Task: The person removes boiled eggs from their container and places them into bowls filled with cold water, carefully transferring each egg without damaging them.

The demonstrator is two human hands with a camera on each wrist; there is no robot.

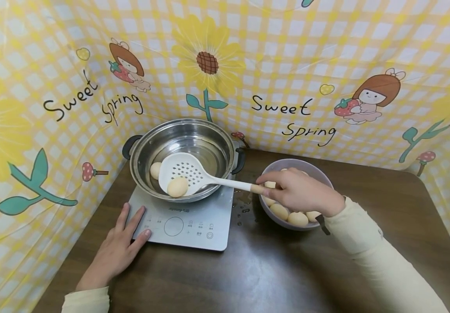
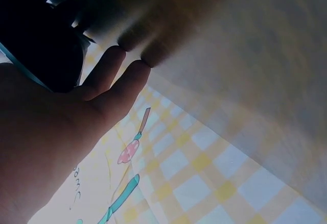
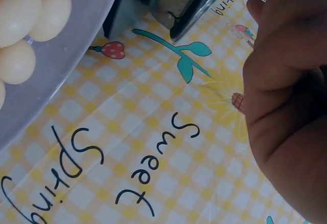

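Note:
My right hand (image 1: 297, 190) grips the wooden end of a white slotted skimmer (image 1: 187, 167), reaching over a purple bowl (image 1: 320, 167). The skimmer's head lies over a steel pot (image 1: 186, 126), with one egg (image 1: 177, 187) on its near edge. Another egg (image 1: 155, 170) shows inside the pot, left of the skimmer. Several eggs (image 1: 297, 219) lie in the bowl, partly hidden by the right hand; the right wrist view shows eggs (image 3: 18, 17) there too. My left hand (image 1: 119, 243) rests with spread fingers at the left edge of a white induction cooker (image 1: 201, 237).
The pot stands on the cooker and has black side handles (image 1: 132, 147). Water drops (image 1: 244, 210) dot the brown table (image 1: 272, 269) between cooker and bowl. Behind and at both sides hangs a yellow checked cloth (image 1: 272, 52) with printed flowers.

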